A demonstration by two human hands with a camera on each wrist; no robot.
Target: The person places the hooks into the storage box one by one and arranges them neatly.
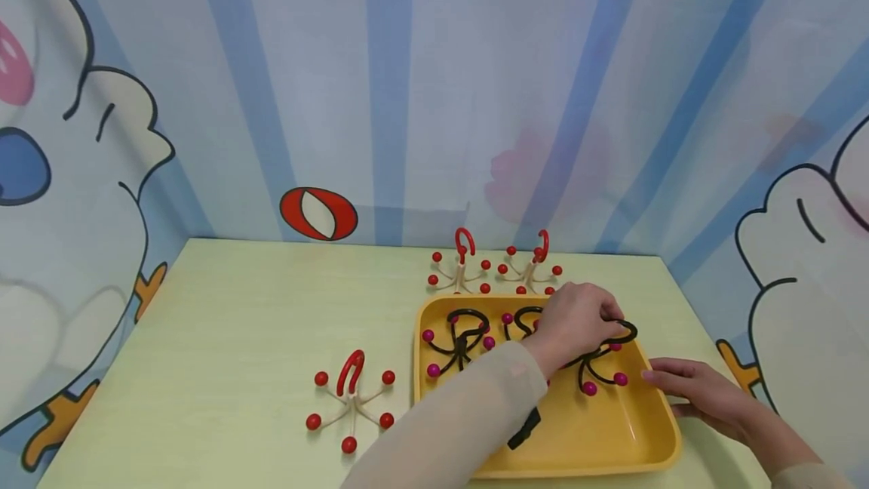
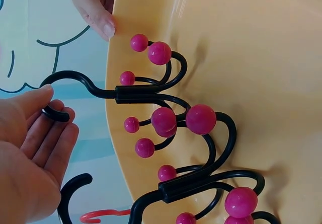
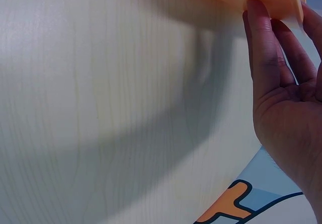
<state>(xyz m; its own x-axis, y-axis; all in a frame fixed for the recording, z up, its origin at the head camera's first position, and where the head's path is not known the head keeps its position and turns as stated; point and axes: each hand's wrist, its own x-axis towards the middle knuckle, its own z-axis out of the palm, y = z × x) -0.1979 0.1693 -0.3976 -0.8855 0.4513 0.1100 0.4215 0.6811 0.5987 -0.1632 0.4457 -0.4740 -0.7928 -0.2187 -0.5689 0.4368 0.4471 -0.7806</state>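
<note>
Glossy yellow plastic tray (image 1: 577, 444), shiny magenta-beaded black plastic hooks (image 2: 166, 95), pale matt wood-grain table (image 3: 115, 108).

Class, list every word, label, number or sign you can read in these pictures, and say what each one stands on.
Orange letters at the top edge of the cartoon backdrop: cut off by the frame, not readable.
Red oval with a white centre on the backdrop: a sign with no words.
Yellow tray, black hooks with pink balls, red-ball hooks, table: no text.
</note>
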